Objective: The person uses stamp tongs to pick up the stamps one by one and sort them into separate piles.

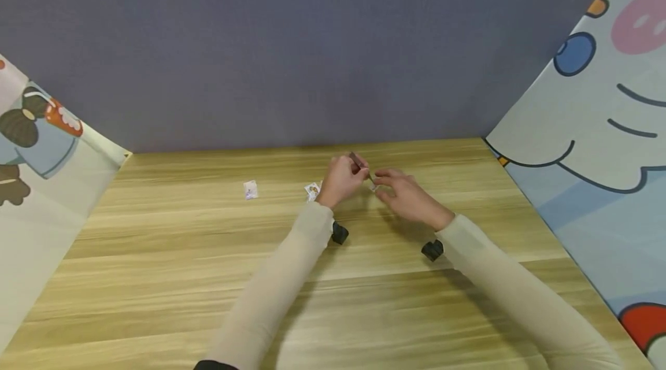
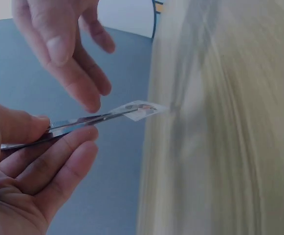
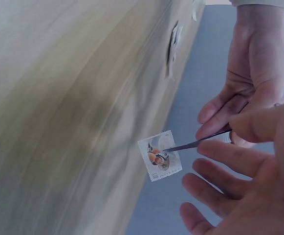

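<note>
"Right wrist view: where is the stamp [image 3: 157, 164]?"

"At the tips of the tweezers [image 3: 190, 145], which overlap its printed face. Left wrist view agrees: stamp tilted, pinched from one side. Whether a corner touches the table [image 1: 354, 300], I cannot tell."

"Edges?"

"White perforated edges show around the stamp. In the head view it sits over the far part of the table, nearer the back edge than the front. Beyond that edge rises a grey wall [image 1: 307, 46]."

"Room to move?"

"Wood grain spreads from the hands toward the near side, between the forearms. Printed panels [image 1: 598, 115] flank the table, well apart from both hands. Nearest items: a small group of stamps [image 1: 312, 189] just beside the left wrist, and a single stamp [image 1: 251, 189] farther left."

"Left hand [image 1: 340, 179]?"

"Holding the tweezers, thumb against fingers, tips directed right and down. Its forearm, in a pale sleeve [image 1: 276, 283], reaches up from lower left."

"Right hand [image 1: 408, 196]?"

"Fingers spread and loosely bent, gripping nothing that I can see; thumb and forefinger near the tweezers. Contact there: cannot tell. Forearm angles in from lower right. A black mount [image 1: 340, 232] shows at the left cuff, another [image 1: 432, 250] at the right."
</note>
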{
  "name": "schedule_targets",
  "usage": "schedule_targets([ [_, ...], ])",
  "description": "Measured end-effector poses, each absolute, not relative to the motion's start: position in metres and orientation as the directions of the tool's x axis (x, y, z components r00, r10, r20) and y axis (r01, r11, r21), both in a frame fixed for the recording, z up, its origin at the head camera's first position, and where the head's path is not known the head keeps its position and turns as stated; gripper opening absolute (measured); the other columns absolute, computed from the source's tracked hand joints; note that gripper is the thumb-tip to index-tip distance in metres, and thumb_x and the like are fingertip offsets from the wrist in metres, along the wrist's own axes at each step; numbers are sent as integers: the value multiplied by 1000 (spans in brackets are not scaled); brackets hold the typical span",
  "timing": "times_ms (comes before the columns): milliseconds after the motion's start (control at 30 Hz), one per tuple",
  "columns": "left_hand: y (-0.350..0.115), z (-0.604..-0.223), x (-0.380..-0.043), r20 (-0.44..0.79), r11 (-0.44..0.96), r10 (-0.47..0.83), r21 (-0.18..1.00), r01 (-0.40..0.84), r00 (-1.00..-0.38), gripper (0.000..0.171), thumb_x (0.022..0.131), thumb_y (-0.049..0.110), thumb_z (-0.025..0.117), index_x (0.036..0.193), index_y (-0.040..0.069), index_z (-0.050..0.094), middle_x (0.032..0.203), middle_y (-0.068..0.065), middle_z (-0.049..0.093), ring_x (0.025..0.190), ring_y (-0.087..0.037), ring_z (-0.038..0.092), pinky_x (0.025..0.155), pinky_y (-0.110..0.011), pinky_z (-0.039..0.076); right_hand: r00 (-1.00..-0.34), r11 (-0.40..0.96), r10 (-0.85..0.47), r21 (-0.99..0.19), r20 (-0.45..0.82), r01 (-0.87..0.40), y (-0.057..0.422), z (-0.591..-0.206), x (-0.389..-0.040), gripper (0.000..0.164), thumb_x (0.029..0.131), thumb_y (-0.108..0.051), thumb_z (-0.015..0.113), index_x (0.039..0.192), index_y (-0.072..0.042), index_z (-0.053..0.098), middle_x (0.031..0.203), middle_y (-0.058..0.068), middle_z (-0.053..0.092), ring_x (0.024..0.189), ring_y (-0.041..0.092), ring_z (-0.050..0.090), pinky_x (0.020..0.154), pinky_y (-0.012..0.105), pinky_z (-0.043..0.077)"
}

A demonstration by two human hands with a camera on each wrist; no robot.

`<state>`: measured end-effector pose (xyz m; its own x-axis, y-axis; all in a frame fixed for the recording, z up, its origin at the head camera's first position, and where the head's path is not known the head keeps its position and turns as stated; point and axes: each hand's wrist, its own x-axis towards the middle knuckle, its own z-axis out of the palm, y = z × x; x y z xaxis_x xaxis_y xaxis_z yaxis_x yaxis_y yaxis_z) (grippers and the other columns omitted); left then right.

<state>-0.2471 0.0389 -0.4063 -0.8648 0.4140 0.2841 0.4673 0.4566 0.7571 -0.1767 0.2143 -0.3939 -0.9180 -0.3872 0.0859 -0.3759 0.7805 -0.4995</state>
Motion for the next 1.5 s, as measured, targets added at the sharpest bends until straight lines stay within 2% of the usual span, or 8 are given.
schedule_targets([
  [200, 47, -412, -248, 287, 458, 403, 759, 463, -869, 9, 90, 9, 64, 91, 3, 71, 79, 1, 67, 66, -6, 62, 57, -19, 49, -940, 793, -334, -516, 73, -322, 219, -400, -181, 36, 99, -17, 50, 127, 4, 55, 135, 19, 45, 126, 37, 38, 103, 60, 23],
  [433, 49, -419, -250, 287, 478, 394, 747, 461, -873, 10, 89, 9, 63, 92, 2, 71, 83, -1, 68, 68, -9, 62, 59, -19, 49, -934, 799, -356, -515, 11, -311, 221, -417, -187, 34, 99, -14, 48, 125, 8, 56, 129, 22, 48, 120, 37, 43, 99, 53, 35],
  [633, 49, -423, -250, 272, 495, 377, 749, 441, -886, 9, 90, 10, 62, 85, 7, 70, 76, 2, 66, 61, -8, 59, 54, -20, 47, -909, 801, -418, -471, 2, -369, 215, -428, -190, 37, 97, -11, 50, 127, 12, 51, 130, 23, 48, 119, 37, 43, 102, 51, 32],
  [867, 44, -423, -250, 233, 503, 355, 769, 395, -905, 8, 91, 12, 62, 85, 12, 67, 73, 5, 64, 60, -7, 58, 54, -22, 48, -916, 850, -395, -403, -63, -339, 209, -426, -188, 44, 98, -18, 51, 132, 9, 48, 133, 20, 45, 116, 34, 41, 96, 49, 37],
  [1100, 31, -417, -251, 216, 466, 326, 811, 355, -920, 9, 92, 15, 63, 92, 9, 69, 84, 3, 67, 72, -8, 62, 62, -24, 51, -928, 873, -360, -384, -91, -301, 211, -424, -190, 44, 97, -22, 51, 130, 6, 51, 132, 18, 47, 118, 34, 40, 99, 51, 35],
  [1267, 18, -412, -251, 195, 420, 317, 849, 322, -928, 12, 93, 15, 62, 97, 6, 68, 87, 1, 67, 75, -10, 63, 62, -28, 52, -936, 869, -344, -402, -74, -288, 214, -424, -192, 43, 95, -21, 54, 127, 7, 52, 128, 19, 48, 116, 35, 41, 99, 51, 35],
  [1500, -1, -405, -253, 216, 423, 352, 831, 360, -911, 12, 92, 15, 63, 96, 6, 70, 88, 2, 68, 79, -11, 63, 67, -27, 52, -935, 854, -348, -432, -62, -289, 215, -423, -194, 38, 96, -14, 50, 126, 9, 52, 130, 22, 47, 118, 37, 42, 100, 51, 34],
])
